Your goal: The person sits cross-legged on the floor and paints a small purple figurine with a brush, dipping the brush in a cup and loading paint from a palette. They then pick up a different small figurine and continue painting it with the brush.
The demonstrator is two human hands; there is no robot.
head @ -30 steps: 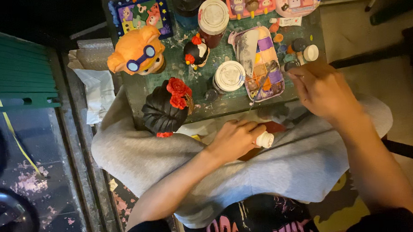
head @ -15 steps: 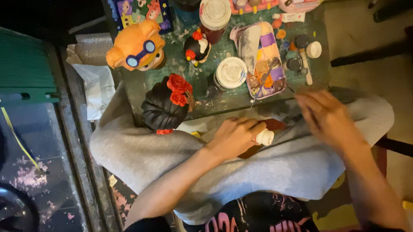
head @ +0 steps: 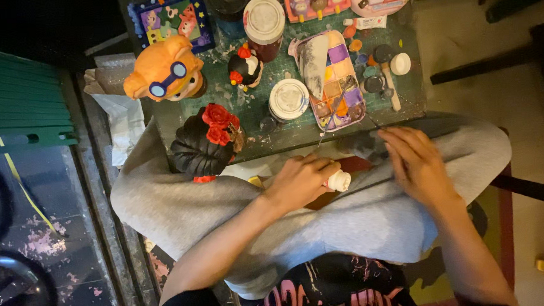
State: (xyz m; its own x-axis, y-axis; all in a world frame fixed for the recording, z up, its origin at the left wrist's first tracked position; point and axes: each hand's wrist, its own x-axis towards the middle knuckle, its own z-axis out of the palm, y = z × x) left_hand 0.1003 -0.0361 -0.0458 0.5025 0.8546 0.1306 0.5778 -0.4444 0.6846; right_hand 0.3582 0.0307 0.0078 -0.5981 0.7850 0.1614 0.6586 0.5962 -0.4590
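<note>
- A small white-capped paint bottle (head: 338, 181) lies in the person's lap, just off the near edge of the table (head: 264, 114), over grey trousers (head: 359, 219).
- The left hand (head: 300, 181) is curled around the bottle's body, so only the white cap sticks out on its right.
- The right hand (head: 418, 163) rests palm down on the right knee, fingers loosely spread and pointing toward the table's near right corner; it grasps nothing that can be seen.
- Between the two hands a red-brown object (head: 351, 165) shows partly; what it is cannot be told.
- A thin paintbrush (head: 331, 118) slants from the near edge of the table up into a paint palette (head: 333, 78) with purple, orange and yellow wells, which sits right of the table's centre.
- Just left of the palette stands a round white-lidded jar (head: 288, 99).
- At the near left corner of the table is a black-haired figurine with red flowers (head: 205, 140), touching the left knee.
- Farther back stand a small black, white and red figurine (head: 246, 66) and, at the left edge, an orange figurine with blue goggles (head: 163, 69).
- Small paint pots (head: 377, 68) cluster near the right edge, among them a white lid (head: 400, 64).
- At the far edge sit a taller white-lidded jar (head: 264, 23) and a colourful picture tile (head: 171, 18).
</note>
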